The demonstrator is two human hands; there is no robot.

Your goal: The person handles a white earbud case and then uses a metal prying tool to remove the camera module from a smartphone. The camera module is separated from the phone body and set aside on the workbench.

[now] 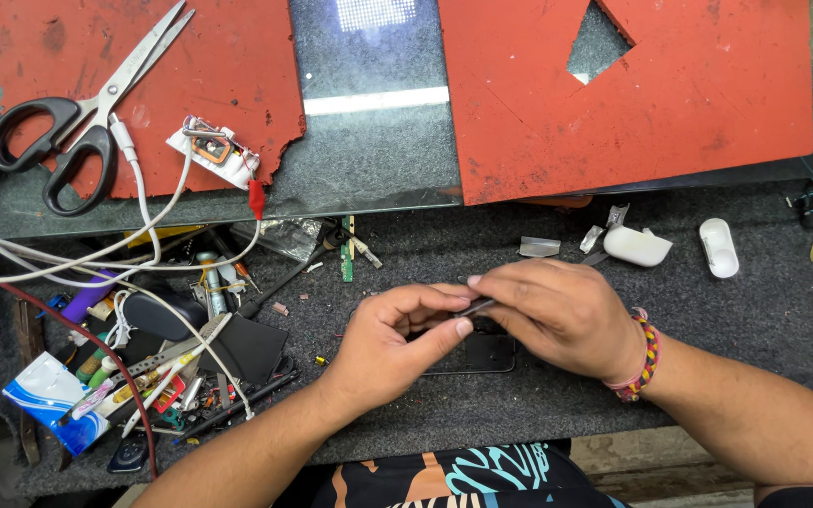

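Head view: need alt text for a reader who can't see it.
Left hand and right hand meet over a dark mat, pinching a thin dark tool above a small black device. Scissors, white cables and small parts clutter the left side.

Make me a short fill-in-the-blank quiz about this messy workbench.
1. The scissors lying on the red mat have ____ handles.
2. The beaded bracelet sits on the person's ____ wrist.
3. Both hands pinch a thin dark ____ between their fingers.

Missing words: black; right; tool
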